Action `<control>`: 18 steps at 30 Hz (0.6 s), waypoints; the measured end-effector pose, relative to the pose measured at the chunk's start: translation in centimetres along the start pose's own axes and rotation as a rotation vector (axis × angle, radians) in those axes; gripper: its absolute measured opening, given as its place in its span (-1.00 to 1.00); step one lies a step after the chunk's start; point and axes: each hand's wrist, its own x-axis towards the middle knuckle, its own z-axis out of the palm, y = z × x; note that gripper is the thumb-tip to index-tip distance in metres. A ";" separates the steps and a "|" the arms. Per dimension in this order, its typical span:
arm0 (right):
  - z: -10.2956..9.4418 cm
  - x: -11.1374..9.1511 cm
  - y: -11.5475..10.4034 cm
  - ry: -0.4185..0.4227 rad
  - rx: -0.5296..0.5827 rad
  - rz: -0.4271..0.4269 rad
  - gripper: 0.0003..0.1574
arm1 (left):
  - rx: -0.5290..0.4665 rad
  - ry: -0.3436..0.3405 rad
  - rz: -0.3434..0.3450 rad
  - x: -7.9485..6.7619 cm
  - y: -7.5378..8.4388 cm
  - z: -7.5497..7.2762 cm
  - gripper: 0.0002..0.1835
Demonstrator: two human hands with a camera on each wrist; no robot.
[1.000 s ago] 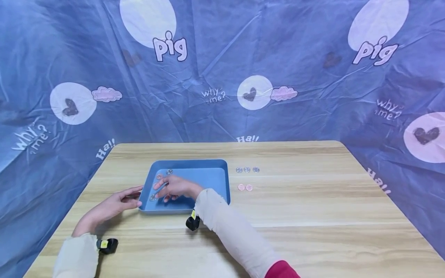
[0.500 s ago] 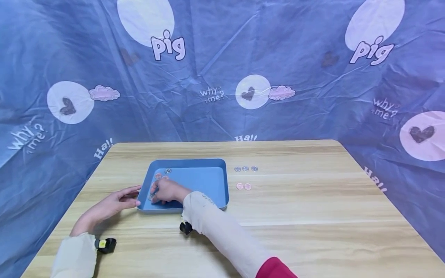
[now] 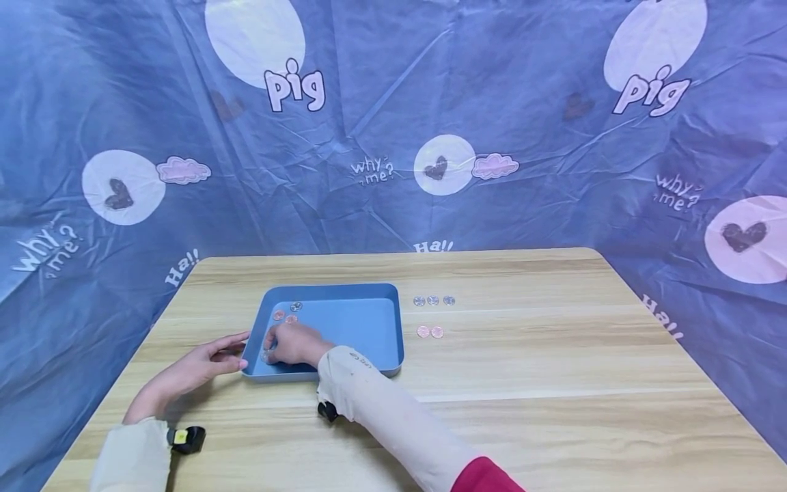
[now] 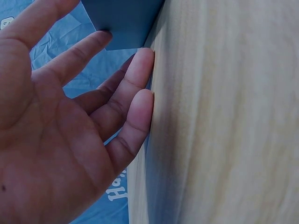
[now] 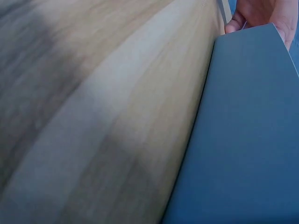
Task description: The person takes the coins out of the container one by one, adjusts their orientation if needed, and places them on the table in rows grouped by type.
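Observation:
A shallow blue tray [image 3: 356,328] lies on the wooden table in the head view. My right hand [image 3: 298,343] reaches into its left part, thumb and index finger curled and pinching at a silver coin [image 3: 265,356] near the front left corner. Beyond the fingers lie two copper coins [image 3: 279,315] and another silver coin [image 3: 296,306]. With fingers spread, my left hand [image 3: 195,372] rests at the tray's left front corner; in the left wrist view a fingertip [image 4: 105,37] touches the tray wall. The tray's side [image 5: 238,135] hides my right fingers in the right wrist view.
Right of the tray, a row of three silver coins [image 3: 433,301] lies on the table [image 3: 553,369], with two copper coins [image 3: 430,332] in front of it. A blue printed cloth [image 3: 381,212] hangs behind the table.
My right hand has moved slightly left and its fingers have closed in at the silver coin. The left hand and the tray have stayed in place.

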 end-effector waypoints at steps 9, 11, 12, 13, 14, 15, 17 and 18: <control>-0.2 0.0 0.0 -0.040 -0.053 -0.018 -0.91 | 0.002 0.008 0.004 0.0 -0.1 0.0 -0.23; -0.4 0.0 -0.1 -0.061 -0.054 -0.021 -0.87 | 0.006 0.012 0.005 0.0 -0.1 0.0 -0.24; -0.5 0.0 -0.2 -0.073 -0.057 -0.021 -0.84 | 0.008 0.015 0.007 0.0 -0.1 0.0 -0.24; -0.5 -0.1 -0.2 -0.085 -0.058 -0.023 -0.80 | 0.013 0.015 0.014 0.0 -0.1 0.0 -0.24; -0.6 -0.1 -0.2 -0.095 -0.061 -0.026 -0.76 | 0.009 0.019 0.013 -0.1 -0.1 0.1 -0.24; -0.6 -0.1 -0.3 -0.103 -0.064 -0.028 -0.74 | 0.011 0.019 0.018 -0.1 -0.1 0.1 -0.24; -0.6 -0.2 -0.3 -0.115 -0.073 -0.039 -0.69 | 0.011 0.018 0.032 -0.1 -0.1 0.1 -0.25; -0.7 -0.3 -0.3 -0.115 -0.077 -0.045 -0.70 | 0.011 0.019 0.032 -0.1 -0.2 0.2 -0.25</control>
